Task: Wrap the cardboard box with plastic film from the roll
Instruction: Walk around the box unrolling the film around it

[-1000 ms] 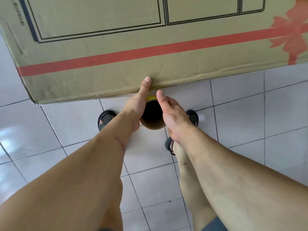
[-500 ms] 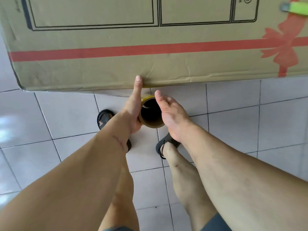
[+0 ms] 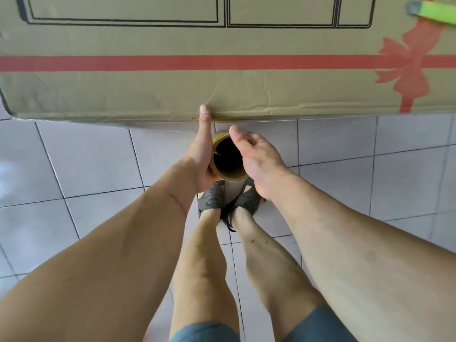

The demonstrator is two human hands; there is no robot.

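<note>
— How are the arms set?

— Both reach straight forward and down, forearms nearly parallel, and the hands meet just below the lower edge of the cardboard box point(image 3: 222, 90). The left hand point(image 3: 201, 154) stands edge-on with its thumb stretched up, the tip touching the box's bottom edge. The right hand point(image 3: 256, 159) has its thumb raised too, short of the box, palm turned inward.

— And the roll?

— The roll point(image 3: 228, 159) sits between the two palms, seen end-on, so its dark hollow core faces the camera. The left palm presses its left side, the right palm its right side. The fingers of both hands go round the far side of the roll and are hidden, so I cannot tell how tightly they curl; the roll is plainly clasped between the hands.

— Any film visible?

— A thin glossy band runs along the box's bottom edge; I cannot say more.

— What lies beneath?

— A tiled floor point(image 3: 86, 156), and the person's feet in dark sandals point(image 3: 214, 199) directly under the roll.
</note>
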